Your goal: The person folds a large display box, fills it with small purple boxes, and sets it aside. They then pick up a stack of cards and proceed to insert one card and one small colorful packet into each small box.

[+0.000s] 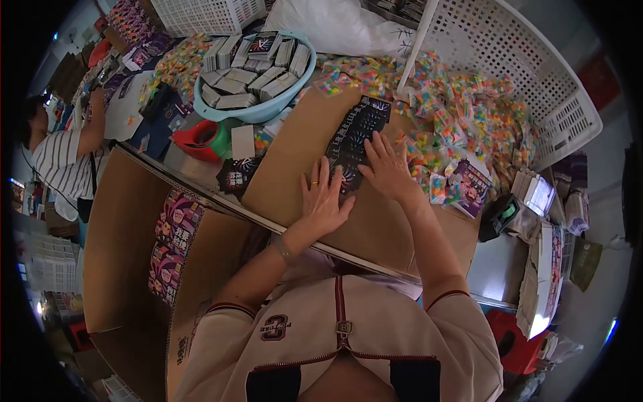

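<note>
A fanned row of dark printed cards (360,130) lies on a brown cardboard sheet (284,177). My left hand (323,201), with a ring on one finger, rests at the row's near end, its fingers apart and touching the cards. Along the row's right edge lies my right hand (390,167), fingers spread, the fingertips on the cards. Neither hand is closed round anything. More dark cards (239,174) lie left of the sheet, beside a red and green tape dispenser (204,139).
A blue basin (305,75) holds bundled cards. Small bags of colourful pieces (462,100) are heaped at the right, by a white crate (536,60). An open carton (127,228) stands at the left. A co-worker in a striped shirt (63,157) is at the far left.
</note>
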{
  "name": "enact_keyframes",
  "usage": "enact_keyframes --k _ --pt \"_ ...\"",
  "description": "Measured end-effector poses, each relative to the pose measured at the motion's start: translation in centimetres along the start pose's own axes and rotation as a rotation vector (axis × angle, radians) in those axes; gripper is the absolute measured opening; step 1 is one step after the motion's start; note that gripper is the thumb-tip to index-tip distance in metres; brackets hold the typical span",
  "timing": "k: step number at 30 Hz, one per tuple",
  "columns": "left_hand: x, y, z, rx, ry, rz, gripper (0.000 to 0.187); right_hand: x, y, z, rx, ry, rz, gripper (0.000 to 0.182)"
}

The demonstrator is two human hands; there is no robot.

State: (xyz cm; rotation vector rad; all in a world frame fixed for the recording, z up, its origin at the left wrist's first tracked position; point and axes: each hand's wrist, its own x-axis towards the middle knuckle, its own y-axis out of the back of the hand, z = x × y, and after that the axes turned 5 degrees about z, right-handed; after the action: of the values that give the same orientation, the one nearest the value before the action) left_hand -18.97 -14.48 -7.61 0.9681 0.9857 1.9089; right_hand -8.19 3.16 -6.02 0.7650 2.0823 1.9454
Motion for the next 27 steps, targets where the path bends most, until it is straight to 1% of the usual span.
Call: enact_keyframes --k 2,5,9,12,15,17,18,20,24,27 --pt "-0.4 0.2 0.0 -0.004 -0.021 0.009 0.071 -0.4 0.1 -0.6 -0.058 0.037 -0.09 0.066" --pt "-1.0 0.5 -0.2 0.007 -0.033 0.017 0.07 -0.7 0.7 -0.9 -0.067 0.039 -0.061 0.065" --pt "-1.4 0.7 -0.1 0.013 -0.051 0.029 0.069 -1.0 0.6 -1.4 -0.061 0.054 -0.094 0.066" --pt "-1.6 0.8 -0.1 0.023 -0.062 0.03 0.069 -1.3 0.8 -1.7 0.02 0.025 -0.122 0.066" --pt "-1.7 0.6 -0.2 0.023 -0.075 0.06 0.068 -0.9 1.1 -1.5 0.062 -0.01 -0.062 0.067" --pt "-1.7 0.6 -0.3 0.005 -0.079 0.072 0.068 -0.8 0.7 -1.4 0.011 0.044 -0.147 0.067" --pt "-1.6 0.6 -0.3 0.005 -0.079 0.075 0.068 -0.6 0.4 -1.2 0.009 0.047 -0.145 0.067" --pt "-1.7 0.5 -0.3 -0.007 -0.073 0.081 0.068 -0.4 -0.3 -0.7 0.118 -0.055 -0.041 0.064" --pt "-1.6 0.5 -0.3 -0.001 -0.049 0.071 0.069 -0.6 0.1 -1.6 0.053 0.008 -0.102 0.062" --pt "-1.6 0.5 -0.2 0.003 -0.061 0.085 0.068 -0.9 -0.1 -1.4 0.037 0.027 -0.042 0.06"
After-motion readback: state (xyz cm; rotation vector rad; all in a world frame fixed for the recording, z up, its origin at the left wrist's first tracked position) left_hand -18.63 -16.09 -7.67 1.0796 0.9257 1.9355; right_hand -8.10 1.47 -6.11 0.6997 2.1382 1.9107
